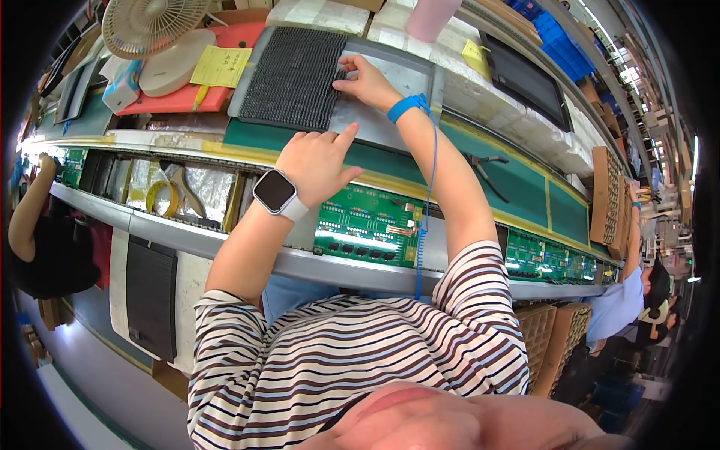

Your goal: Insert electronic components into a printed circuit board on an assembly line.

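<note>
A metal tray lies on the bench ahead of me, its left part filled with close rows of small black components. At the right edge of these rows, my right hand has its thumb and fingertips closed on one of the black components, partly hidden by the fingers. It wears a blue wrist strap with a coiled cord. Below the tray, my left hand is open, thumb and index finger apart, holding nothing. A green circuit board with black parts along its front sits on the line just under that hand.
Pliers lie on the green mat to the right. More circuit boards stand along the line at right. A fan and a yellow note are at the back left, a yellow tape roll nearer. Other people work at both sides.
</note>
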Demonstrator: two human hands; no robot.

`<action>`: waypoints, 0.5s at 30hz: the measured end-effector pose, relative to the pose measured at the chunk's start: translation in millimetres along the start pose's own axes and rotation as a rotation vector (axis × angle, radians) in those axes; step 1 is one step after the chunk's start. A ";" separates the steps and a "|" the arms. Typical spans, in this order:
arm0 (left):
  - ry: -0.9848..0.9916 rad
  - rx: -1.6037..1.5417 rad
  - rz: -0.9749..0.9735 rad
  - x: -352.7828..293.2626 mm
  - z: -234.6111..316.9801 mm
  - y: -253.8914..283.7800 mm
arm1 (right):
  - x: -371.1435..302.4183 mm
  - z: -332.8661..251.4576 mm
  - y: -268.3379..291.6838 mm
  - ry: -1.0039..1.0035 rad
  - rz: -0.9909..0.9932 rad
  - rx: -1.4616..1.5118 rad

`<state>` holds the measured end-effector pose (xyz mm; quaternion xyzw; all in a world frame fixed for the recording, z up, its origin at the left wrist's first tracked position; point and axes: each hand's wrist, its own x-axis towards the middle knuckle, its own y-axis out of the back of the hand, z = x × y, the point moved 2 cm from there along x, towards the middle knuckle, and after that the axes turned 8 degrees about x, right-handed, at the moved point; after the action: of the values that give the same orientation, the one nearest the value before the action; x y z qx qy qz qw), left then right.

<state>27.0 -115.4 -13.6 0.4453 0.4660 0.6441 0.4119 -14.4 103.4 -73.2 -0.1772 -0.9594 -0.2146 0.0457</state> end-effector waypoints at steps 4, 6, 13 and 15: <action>0.014 0.000 0.012 -0.8 -1.6 -2.2 | -6.0 0.0 5.4 0.003 -0.100 0.036; 0.013 0.005 0.029 -1.8 -2.2 -3.6 | -10.0 -6.2 5.5 0.013 -0.142 0.000; 0.035 0.013 -0.021 1.5 -2.1 -2.6 | -17.6 -18.2 1.8 0.258 -0.181 -0.349; 0.038 0.015 -0.024 1.8 -2.6 -3.1 | -16.7 -16.4 1.6 0.272 -0.170 -0.357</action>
<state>24.3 -113.5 -16.8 0.4305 0.4836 0.6440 0.4074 2.0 92.4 -60.5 -0.0704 -0.9027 -0.4059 0.1243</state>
